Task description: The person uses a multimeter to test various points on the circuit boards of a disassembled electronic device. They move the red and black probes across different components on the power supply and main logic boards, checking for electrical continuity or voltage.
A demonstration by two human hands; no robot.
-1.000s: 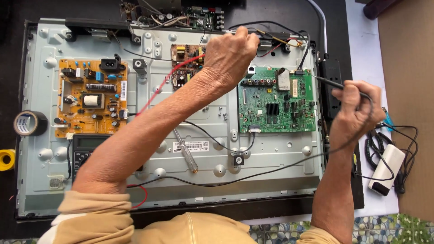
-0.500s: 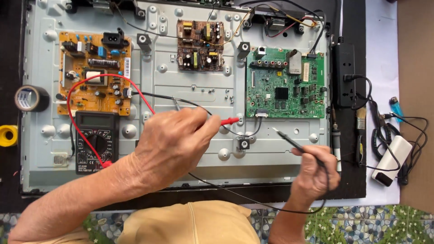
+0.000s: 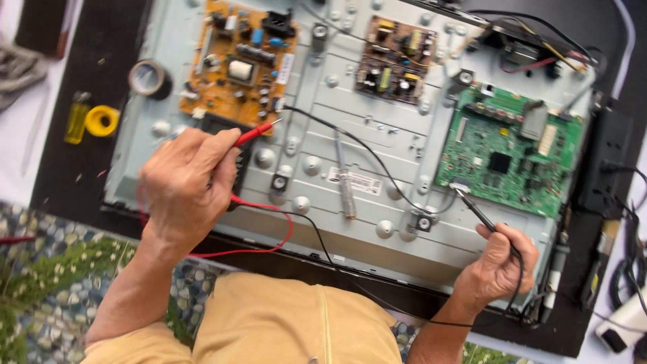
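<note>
The open back of a flat television [image 3: 377, 155] lies before me with its grey metal chassis bare. My left hand [image 3: 185, 185] grips a red test probe [image 3: 255, 133] whose tip points at the lower edge of the orange power board [image 3: 236, 57]. My left hand covers the meter beneath it. My right hand [image 3: 497, 263] holds a black test probe [image 3: 475, 210] with its tip at the lower left corner of the green main board [image 3: 512, 152]. A small brown board [image 3: 394, 61] sits between the two. Red and black leads loop across the chassis toward me.
A roll of dark tape [image 3: 149, 77] and a yellow reel [image 3: 101, 120] beside a yellow-green bottle [image 3: 76, 118] lie left of the chassis. Black cables and a white adapter [image 3: 623, 317] crowd the right edge. A patterned mat [image 3: 47, 269] shows at the near side.
My left hand has swung left from the chassis middle to the orange board with the red probe. My right hand has raised the black probe to the green board. The view has tilted.
</note>
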